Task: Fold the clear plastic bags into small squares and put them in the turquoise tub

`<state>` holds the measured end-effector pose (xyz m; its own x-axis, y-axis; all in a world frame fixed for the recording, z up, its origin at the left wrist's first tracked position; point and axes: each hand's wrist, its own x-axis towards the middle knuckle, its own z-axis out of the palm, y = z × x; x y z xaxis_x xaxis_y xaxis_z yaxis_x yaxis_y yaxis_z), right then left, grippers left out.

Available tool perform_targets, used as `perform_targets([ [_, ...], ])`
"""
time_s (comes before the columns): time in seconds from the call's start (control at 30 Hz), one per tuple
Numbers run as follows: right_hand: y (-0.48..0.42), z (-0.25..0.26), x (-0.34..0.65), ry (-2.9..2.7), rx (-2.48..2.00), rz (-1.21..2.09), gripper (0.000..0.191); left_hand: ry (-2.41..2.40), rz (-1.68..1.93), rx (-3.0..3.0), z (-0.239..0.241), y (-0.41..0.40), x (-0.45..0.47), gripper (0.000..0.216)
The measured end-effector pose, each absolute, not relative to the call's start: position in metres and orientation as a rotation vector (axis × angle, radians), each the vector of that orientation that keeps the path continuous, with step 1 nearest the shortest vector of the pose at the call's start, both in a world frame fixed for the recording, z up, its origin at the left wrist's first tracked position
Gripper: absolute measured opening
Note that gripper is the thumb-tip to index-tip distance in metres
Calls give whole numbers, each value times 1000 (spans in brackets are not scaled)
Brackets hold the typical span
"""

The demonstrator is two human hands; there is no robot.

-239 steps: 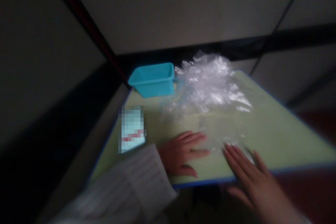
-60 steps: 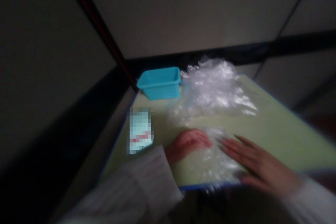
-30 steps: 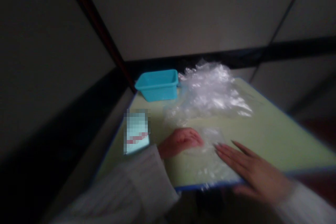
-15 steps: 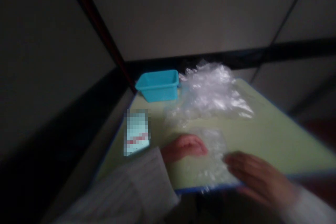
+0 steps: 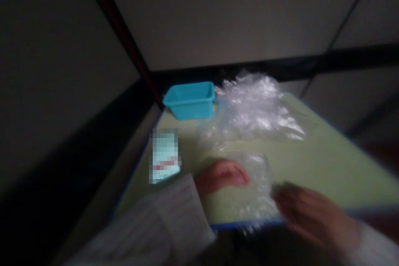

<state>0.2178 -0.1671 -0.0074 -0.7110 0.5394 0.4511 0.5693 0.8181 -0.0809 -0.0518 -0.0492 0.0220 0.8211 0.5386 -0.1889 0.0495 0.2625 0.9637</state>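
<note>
A small clear plastic bag (image 5: 260,174) lies flat near the front edge of the table, part of it hanging over the blue rim. My left hand (image 5: 226,174) rests on its left side with the fingers curled in; whether anything is inside the fingers is hidden. Beside the bag's right edge is my right hand (image 5: 311,212), fingers stretched out and somewhat blurred, with nothing visible in it. Behind both hands, a heap of crumpled clear plastic bags (image 5: 255,106) covers the back middle of the table.
A turquoise plastic bin (image 5: 191,108) stands at the back left of the pale yellow-green table (image 5: 318,158). Nearer, on the left, a phone-like thing with a lit, pixelated face (image 5: 165,156) lies near the table's edge. A wall (image 5: 233,20) rises behind the table.
The whole view has shifted slightly to the right. My right hand has drawn a little right, off the small bag's edge. My left hand keeps its place on the bag.
</note>
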Motion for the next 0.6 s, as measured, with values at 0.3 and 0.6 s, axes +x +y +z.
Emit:
perform_targets([
  [0.3,-165,-7,212,-2539,-786,-338,21,577,337,1247,21,-48,-54,29],
  [0.6,-151,18,198,-2386,-944,-103,40,594,321,1285,20,-48,-54,26],
])
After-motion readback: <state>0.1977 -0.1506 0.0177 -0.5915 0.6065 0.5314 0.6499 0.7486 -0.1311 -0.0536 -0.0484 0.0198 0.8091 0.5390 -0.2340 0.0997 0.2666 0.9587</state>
